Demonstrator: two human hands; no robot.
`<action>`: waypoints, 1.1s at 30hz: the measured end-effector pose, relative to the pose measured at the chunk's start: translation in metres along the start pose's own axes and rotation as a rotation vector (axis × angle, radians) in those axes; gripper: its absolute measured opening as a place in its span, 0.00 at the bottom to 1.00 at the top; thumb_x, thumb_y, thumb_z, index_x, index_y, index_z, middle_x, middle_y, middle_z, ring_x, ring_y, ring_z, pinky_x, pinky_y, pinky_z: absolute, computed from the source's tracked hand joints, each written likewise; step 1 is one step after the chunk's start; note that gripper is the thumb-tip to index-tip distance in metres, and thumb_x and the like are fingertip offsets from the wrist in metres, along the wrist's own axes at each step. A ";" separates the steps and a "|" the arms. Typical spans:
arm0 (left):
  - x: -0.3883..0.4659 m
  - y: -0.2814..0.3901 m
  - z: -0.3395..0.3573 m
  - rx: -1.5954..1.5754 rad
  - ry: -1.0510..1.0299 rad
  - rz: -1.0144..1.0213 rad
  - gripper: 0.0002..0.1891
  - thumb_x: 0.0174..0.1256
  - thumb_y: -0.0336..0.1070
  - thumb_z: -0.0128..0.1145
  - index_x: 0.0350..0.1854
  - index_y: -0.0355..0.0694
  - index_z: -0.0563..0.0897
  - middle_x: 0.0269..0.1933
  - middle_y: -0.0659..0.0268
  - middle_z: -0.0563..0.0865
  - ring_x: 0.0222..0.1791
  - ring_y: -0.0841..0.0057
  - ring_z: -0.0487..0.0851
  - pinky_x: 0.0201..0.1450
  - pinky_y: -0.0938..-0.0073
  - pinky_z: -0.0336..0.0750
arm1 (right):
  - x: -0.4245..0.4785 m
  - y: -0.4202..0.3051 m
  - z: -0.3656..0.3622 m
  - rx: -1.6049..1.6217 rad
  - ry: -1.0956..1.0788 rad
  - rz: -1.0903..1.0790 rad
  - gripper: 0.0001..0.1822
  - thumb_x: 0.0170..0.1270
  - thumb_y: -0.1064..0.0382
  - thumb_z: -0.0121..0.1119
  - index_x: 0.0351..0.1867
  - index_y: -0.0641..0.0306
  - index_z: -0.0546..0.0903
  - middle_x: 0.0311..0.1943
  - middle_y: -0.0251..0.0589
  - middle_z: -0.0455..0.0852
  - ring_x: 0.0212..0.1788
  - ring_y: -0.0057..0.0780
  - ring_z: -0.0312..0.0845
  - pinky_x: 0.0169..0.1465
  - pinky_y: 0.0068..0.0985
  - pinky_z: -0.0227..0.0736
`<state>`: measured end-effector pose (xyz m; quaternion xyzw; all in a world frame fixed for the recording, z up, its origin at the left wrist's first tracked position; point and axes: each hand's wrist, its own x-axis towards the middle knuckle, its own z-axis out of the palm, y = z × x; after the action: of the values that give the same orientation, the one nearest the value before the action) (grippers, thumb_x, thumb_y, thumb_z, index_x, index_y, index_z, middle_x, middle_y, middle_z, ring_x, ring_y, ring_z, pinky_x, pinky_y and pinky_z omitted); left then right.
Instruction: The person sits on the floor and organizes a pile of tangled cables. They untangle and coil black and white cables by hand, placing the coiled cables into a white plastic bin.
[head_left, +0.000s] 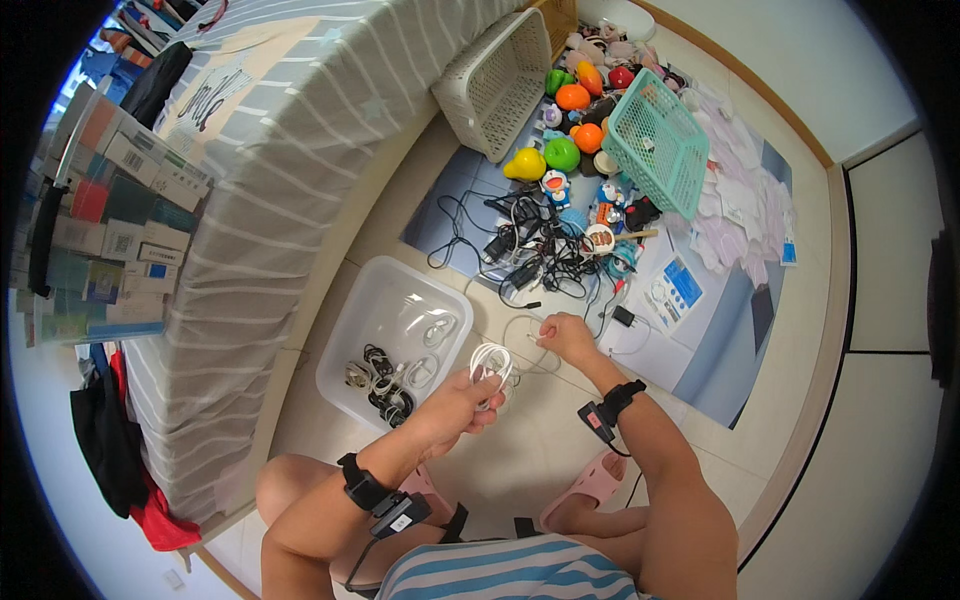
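Observation:
A white cable (491, 358), wound into loops, is gripped in my left hand (469, 401) beside the plastic bin. From the coil a loose length runs toward my right hand (568, 339), whose fingers pinch the cable near a small white end. The translucent white bin (457, 300) stands on the floor to the left. Inside it lie several coiled cables (380, 379), black, beige and white. Ahead of my hands a tangle of black cables (525, 251) and adapters spreads over the mat's edge. Near my right hand rests a black charger plug (623, 316) with a white cable.
A bed (300, 127) with a striped cover borders the left. Beyond the tangle are toy fruits (562, 154), figurines (556, 188), a tilted green basket (660, 142), a grey basket (499, 82) and pale cloth or plastic items (739, 187). Cabinet doors (885, 247) line the right.

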<state>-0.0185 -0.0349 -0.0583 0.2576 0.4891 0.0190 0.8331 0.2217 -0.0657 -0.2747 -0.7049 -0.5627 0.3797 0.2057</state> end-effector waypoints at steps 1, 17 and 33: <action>0.001 0.000 0.001 0.009 -0.002 -0.013 0.07 0.75 0.39 0.47 0.35 0.47 0.69 0.30 0.74 0.74 0.22 0.90 0.62 0.21 0.87 0.52 | -0.004 0.003 0.006 -0.059 0.000 0.026 0.09 0.44 0.63 0.71 0.28 0.60 0.84 0.30 0.43 0.84 0.33 0.37 0.82 0.38 0.32 0.76; 0.004 0.011 -0.002 0.138 0.053 0.119 0.10 0.75 0.44 0.49 0.35 0.47 0.68 0.27 0.77 0.69 0.23 0.89 0.62 0.22 0.86 0.53 | 0.008 0.012 0.002 0.059 0.135 -0.074 0.03 0.55 0.67 0.63 0.29 0.63 0.81 0.26 0.40 0.84 0.27 0.35 0.82 0.33 0.31 0.77; -0.017 0.036 -0.007 0.036 -0.002 0.323 0.13 0.76 0.40 0.49 0.55 0.48 0.62 0.27 0.74 0.66 0.21 0.88 0.59 0.21 0.86 0.50 | -0.017 -0.181 -0.110 0.791 -0.427 -0.107 0.05 0.63 0.68 0.62 0.37 0.67 0.80 0.27 0.32 0.83 0.28 0.14 0.77 0.31 0.14 0.71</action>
<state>-0.0254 -0.0057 -0.0319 0.3477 0.4407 0.1437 0.8150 0.1892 -0.0154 -0.0707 -0.4481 -0.4397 0.6912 0.3579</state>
